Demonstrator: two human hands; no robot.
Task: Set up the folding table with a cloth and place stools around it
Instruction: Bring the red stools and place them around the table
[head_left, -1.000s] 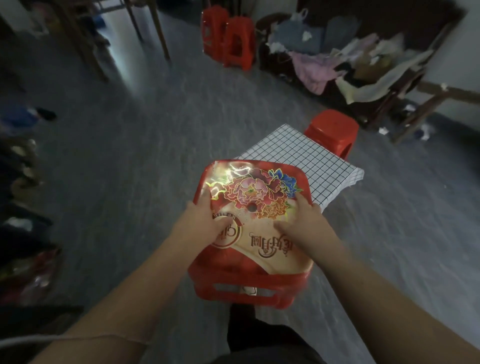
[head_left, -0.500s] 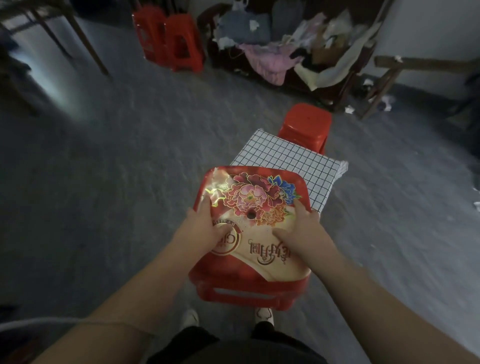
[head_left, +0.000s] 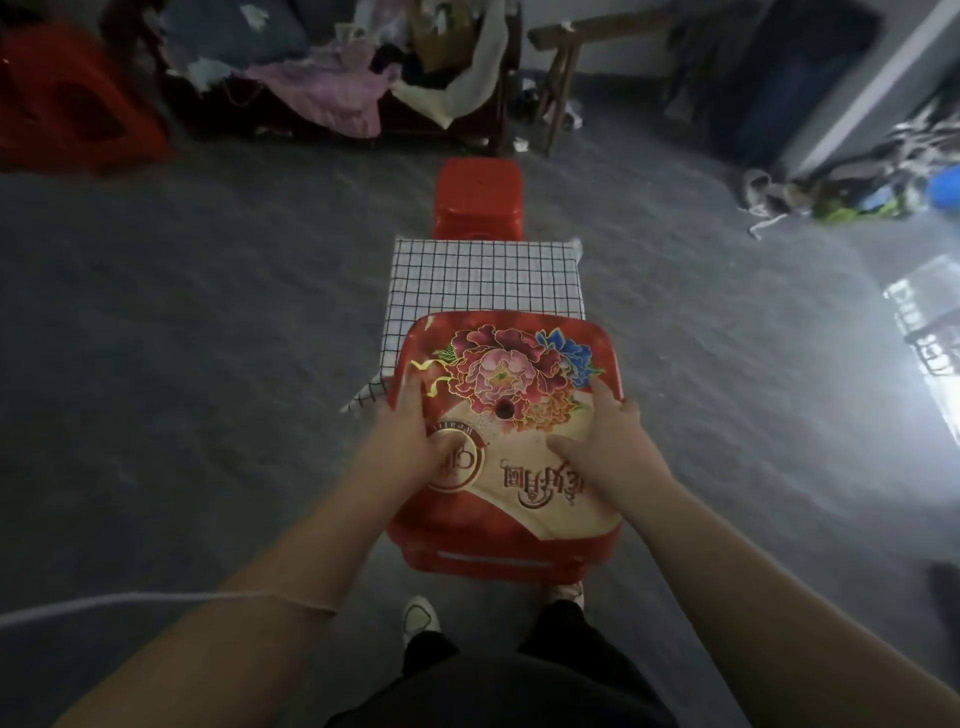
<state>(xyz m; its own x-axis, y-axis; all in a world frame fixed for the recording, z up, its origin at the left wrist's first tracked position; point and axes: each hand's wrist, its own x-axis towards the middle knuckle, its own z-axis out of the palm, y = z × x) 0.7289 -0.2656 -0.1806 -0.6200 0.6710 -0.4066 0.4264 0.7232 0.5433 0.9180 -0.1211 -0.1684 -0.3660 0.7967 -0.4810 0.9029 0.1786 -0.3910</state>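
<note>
Gripping flowered stool (head_left: 506, 374) by its sides in left hand (head_left: 410, 447) and right hand (head_left: 618, 449), likely for setting at tabletop (head_left: 483, 280) near edge

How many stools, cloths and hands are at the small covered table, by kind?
Red stools: 2 (floral-topped stool, plain stool)
Checked cloths: 1 (checked cloth)
Hands: 2 (left hand, right hand)
Total: 5
</note>
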